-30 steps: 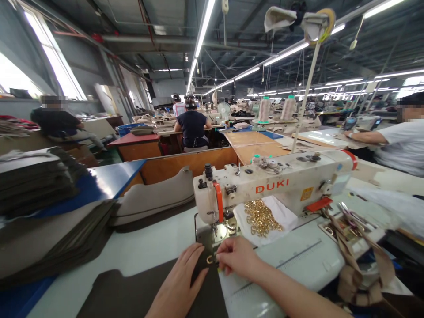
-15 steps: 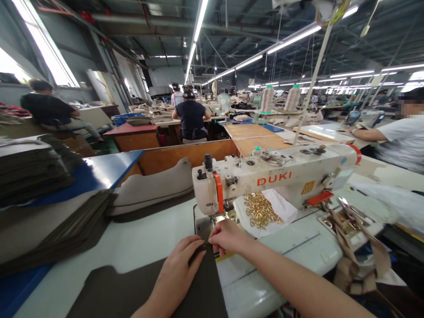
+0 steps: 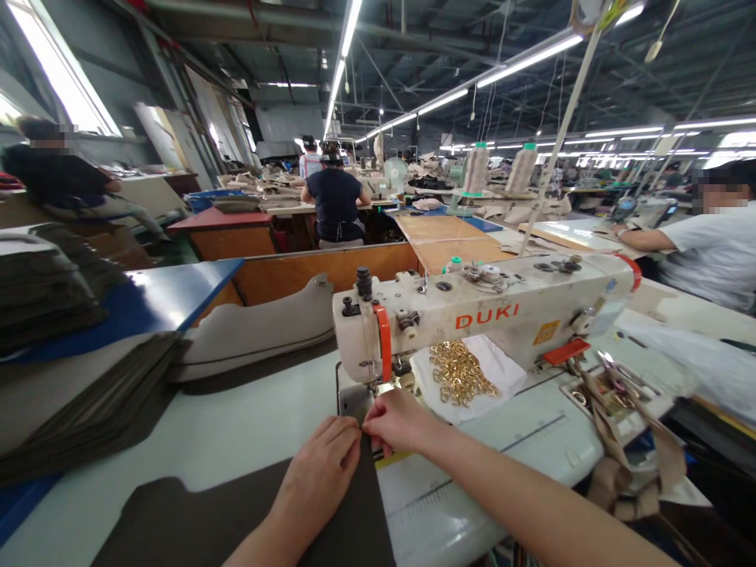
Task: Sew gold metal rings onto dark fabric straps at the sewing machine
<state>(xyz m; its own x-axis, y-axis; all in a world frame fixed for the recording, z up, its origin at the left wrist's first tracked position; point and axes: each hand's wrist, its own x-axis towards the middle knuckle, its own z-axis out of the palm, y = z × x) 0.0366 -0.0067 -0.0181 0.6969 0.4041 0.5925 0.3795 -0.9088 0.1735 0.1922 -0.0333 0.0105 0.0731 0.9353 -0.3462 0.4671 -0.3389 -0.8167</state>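
Note:
My left hand (image 3: 322,468) rests on a flat dark brown fabric piece (image 3: 194,520), its thumb and fingertips pinched together near the fabric's far corner. Touching or almost touching those fingertips is my right hand (image 3: 394,421), also closed in a pinch. Whatever lies between the fingers is too small and covered to make out. Both hands are just in front of the needle end of a white sewing machine (image 3: 484,295). Under the machine's arm, a heap of gold metal rings or clasps (image 3: 461,374) lies on a white cloth (image 3: 513,372).
Stacked dark fabric pieces (image 3: 100,402) lie at the left, with a curved grey-brown piece (image 3: 260,331) behind. A tray (image 3: 635,417) with scissors and tan straps (image 3: 670,457) stands right. Thread cones (image 3: 476,169) rise behind the machine. A person (image 3: 709,252) sits at the right.
My left thumb and fingers have closed together and come nearer to my right fingertips. The whole view has shifted slightly, so the machine appears a little further left.

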